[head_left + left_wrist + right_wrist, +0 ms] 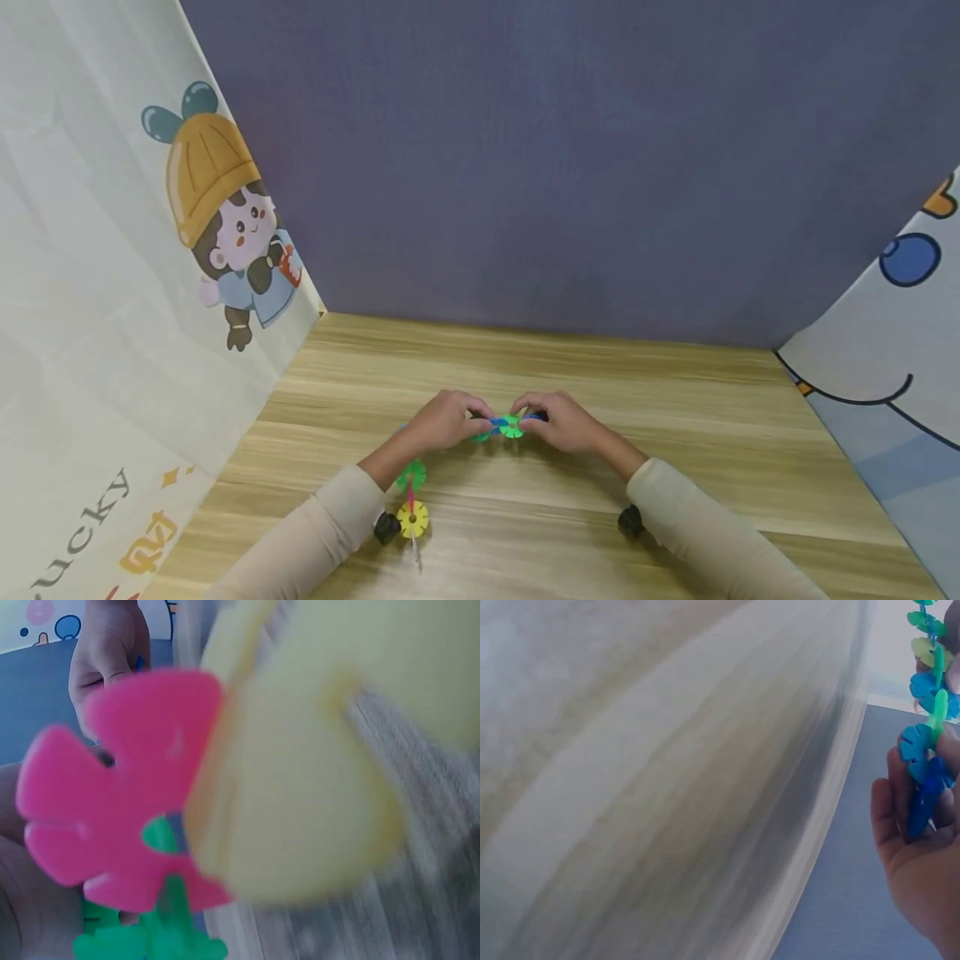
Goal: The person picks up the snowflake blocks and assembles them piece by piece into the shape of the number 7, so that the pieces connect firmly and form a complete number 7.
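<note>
A chain of notched plastic flower discs runs between both hands. In the head view the left hand (444, 423) pinches it at a blue piece, and a green disc (512, 427) shows between the hands. The right hand (564, 422) grips the other side; in the right wrist view its fingers curl round a dark blue disc (928, 799), below a lighter blue disc (915, 746). The chain hangs past the left wrist, with a lower green disc (412, 475) and a yellow disc (412, 519). A pink disc (142, 765) looms large in the left wrist view.
A wood-grain table (570, 517) lies under the hands. Behind it stands a dark blue-grey panel (555, 167). A white printed sheet (82, 250) borders the left side, another printed sheet (862, 358) the right. Dark wrist cameras sit under both sleeves.
</note>
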`<state>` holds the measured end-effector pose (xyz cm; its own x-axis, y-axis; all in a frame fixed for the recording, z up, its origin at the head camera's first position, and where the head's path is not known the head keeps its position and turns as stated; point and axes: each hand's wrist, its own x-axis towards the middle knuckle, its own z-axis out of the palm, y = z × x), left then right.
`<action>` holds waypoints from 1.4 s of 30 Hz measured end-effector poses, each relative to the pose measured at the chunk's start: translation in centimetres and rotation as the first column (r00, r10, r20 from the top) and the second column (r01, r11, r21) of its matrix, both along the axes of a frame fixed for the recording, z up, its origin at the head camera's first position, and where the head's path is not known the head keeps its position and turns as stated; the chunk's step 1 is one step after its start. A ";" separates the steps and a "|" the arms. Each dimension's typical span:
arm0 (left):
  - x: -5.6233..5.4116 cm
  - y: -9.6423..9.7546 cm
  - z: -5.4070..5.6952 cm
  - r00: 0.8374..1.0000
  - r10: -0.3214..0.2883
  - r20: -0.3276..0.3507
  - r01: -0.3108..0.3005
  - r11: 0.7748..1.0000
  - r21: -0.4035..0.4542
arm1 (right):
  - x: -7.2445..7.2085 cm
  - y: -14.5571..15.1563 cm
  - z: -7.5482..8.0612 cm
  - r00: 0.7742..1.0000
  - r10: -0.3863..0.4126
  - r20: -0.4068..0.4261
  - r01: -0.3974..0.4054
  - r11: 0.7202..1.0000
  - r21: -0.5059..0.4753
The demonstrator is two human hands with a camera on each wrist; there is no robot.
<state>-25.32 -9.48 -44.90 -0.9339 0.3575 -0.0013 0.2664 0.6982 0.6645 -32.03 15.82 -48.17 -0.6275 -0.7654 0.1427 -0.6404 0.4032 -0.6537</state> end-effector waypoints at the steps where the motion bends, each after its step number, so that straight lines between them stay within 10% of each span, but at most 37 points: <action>1: 0.0 0.0 0.1 1.000 -0.003 -0.002 0.003 1.000 0.000 | 0.0 0.1 -0.1 1.000 -0.011 -0.008 0.011 1.000 -0.012; 7: -0.2 -0.3 0.4 1.000 0.005 0.008 -0.005 1.000 0.014 | 0.1 0.6 -0.4 0.996 -0.067 -0.056 0.062 0.995 -0.084; 18: 0.0 -2.0 1.2 0.977 0.124 -0.174 -0.129 0.992 -0.013 | 0.1 2.1 -0.8 0.980 -0.166 -0.107 0.155 0.982 -0.109; 30: 0.7 -2.9 0.6 0.960 0.280 -0.013 -0.281 0.959 -0.045 | 0.2 3.3 -1.1 0.943 -0.321 -0.091 0.304 0.939 -0.157; 42: 0.7 -2.9 0.0 0.963 0.263 0.065 -0.259 0.964 -0.058 | 0.8 3.6 -0.9 0.888 -0.451 -0.094 0.428 0.883 -0.193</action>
<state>-24.63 -12.33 -44.94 -0.9916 0.0992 -0.0832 0.0234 0.7690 0.6388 -31.23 19.44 -49.06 -0.8604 -0.3740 0.3462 -0.5070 0.5589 -0.6562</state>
